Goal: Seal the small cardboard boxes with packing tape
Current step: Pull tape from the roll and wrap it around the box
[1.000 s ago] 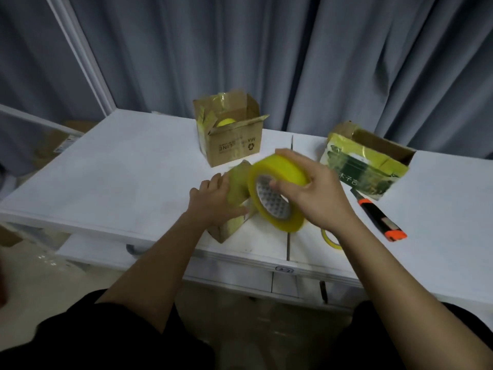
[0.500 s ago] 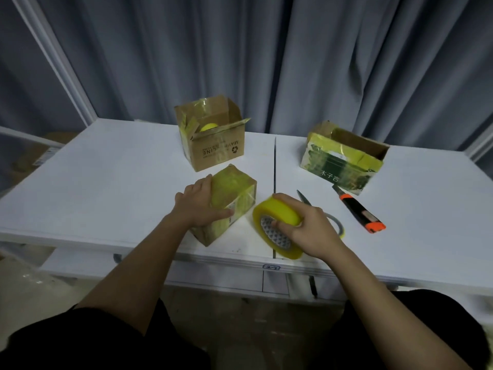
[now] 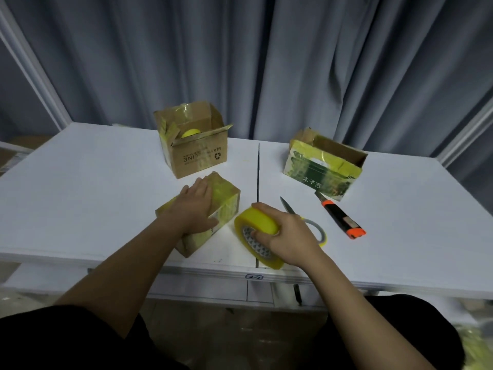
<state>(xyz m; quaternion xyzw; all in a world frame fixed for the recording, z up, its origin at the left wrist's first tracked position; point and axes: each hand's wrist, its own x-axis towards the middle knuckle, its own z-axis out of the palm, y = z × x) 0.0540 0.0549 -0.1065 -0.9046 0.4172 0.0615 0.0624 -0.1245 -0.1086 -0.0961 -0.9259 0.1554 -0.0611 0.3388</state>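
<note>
A small cardboard box [image 3: 226, 198] wrapped in yellowish tape lies near the front of the white table [image 3: 80, 182]. My left hand [image 3: 196, 206] rests flat on its top with the thumb along its near side. My right hand [image 3: 288, 236] grips a large roll of yellow packing tape [image 3: 256, 228] that stands on edge on the table just right of the box, fingers over the rim and thumb in the core.
An open brown box [image 3: 197, 153] with a yellow roll inside stands behind. An open green printed box [image 3: 322, 172] is at the right. An orange and black utility knife [image 3: 341, 217], a thin used tape ring [image 3: 318, 231] and a dark blade tip [image 3: 286, 205] lie near my right hand.
My right hand has lowered the tape roll from above the box onto the table to its right. My left hand has shifted further onto the top of the box.
</note>
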